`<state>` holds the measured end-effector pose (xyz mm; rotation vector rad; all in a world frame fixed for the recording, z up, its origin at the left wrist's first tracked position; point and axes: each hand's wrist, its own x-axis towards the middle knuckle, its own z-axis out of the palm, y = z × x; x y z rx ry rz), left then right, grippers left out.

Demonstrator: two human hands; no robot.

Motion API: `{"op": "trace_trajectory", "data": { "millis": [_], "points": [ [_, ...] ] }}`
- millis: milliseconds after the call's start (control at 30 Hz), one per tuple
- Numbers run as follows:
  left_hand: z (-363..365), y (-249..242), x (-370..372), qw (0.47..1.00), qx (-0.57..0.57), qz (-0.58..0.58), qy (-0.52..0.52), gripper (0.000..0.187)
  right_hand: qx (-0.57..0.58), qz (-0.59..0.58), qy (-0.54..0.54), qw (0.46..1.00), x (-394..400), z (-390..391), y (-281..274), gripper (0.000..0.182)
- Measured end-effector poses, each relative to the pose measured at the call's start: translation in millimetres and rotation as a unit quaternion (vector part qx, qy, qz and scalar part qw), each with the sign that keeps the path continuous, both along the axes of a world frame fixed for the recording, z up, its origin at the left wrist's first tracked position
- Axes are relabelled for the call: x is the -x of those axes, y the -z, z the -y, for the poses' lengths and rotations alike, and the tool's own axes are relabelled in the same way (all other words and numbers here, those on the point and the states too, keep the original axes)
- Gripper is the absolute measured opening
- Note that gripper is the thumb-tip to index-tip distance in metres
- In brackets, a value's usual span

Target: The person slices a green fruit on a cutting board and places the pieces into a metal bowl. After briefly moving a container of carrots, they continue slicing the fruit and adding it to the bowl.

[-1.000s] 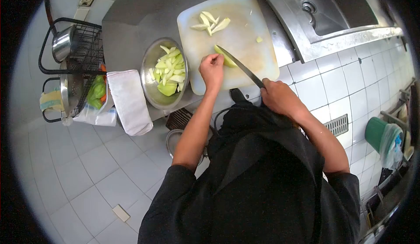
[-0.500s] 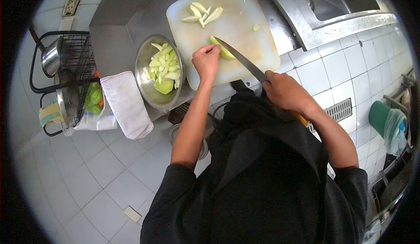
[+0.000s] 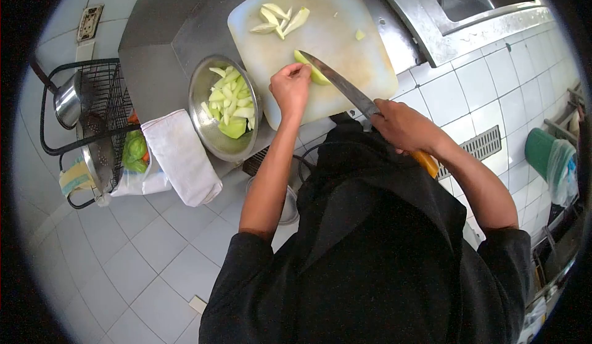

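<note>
On the white cutting board (image 3: 345,41) lies a pale green vegetable wedge (image 3: 317,75), which looks like chayote. Fingers bent, my left hand (image 3: 290,88) pinches the near side of this wedge. My right hand (image 3: 401,122) is wrapped round the orange handle of a long kitchen knife (image 3: 345,88). Its blade points up and left, lying along the wedge, with the tip near the wedge's upper end. Several cut slices (image 3: 280,20) lie at the top of the board, and a small scrap (image 3: 360,35) is at the right. Left of the board, a metal bowl (image 3: 198,122) holds many green pieces.
A folded white cloth (image 3: 182,156) hangs over the counter edge beside the bowl. Further left is a black wire rack (image 3: 114,103) with a metal pot (image 3: 68,100) and a bag of green vegetables (image 3: 134,153). A steel sink (image 3: 456,4) adjoins at upper right.
The view has shifted slightly. My right elbow has swung outward and more of the knife's orange handle shows. My left hand stays on the wedge; the blade remains beside it.
</note>
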<state>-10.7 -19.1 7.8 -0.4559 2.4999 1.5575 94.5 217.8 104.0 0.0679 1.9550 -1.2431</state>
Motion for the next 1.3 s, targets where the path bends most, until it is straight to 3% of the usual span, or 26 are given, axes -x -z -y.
{"op": "trace_trajectory", "data": {
  "millis": [533,1033,1133,1300],
  "points": [
    [7.2,13.5,-0.1,0.998,0.060,-0.030,0.014,0.038,0.011,0.064,-0.021,0.998,22.5,15.7,15.5,0.024],
    [3.8,4.0,-2.1,0.999,0.036,-0.026,0.010,0.038,0.004,0.047,0.010,0.999,27.9,35.5,29.1,0.018],
    [2.2,-0.3,-2.3,0.997,0.072,-0.035,0.022,0.038,-0.060,-0.075,-0.009,0.995,18.1,45.7,47.2,0.018],
    [2.7,0.5,-2.5,0.997,0.063,-0.029,0.019,0.038,-0.064,-0.042,-0.001,0.997,22.2,51.9,49.6,0.018]
  ]
}}
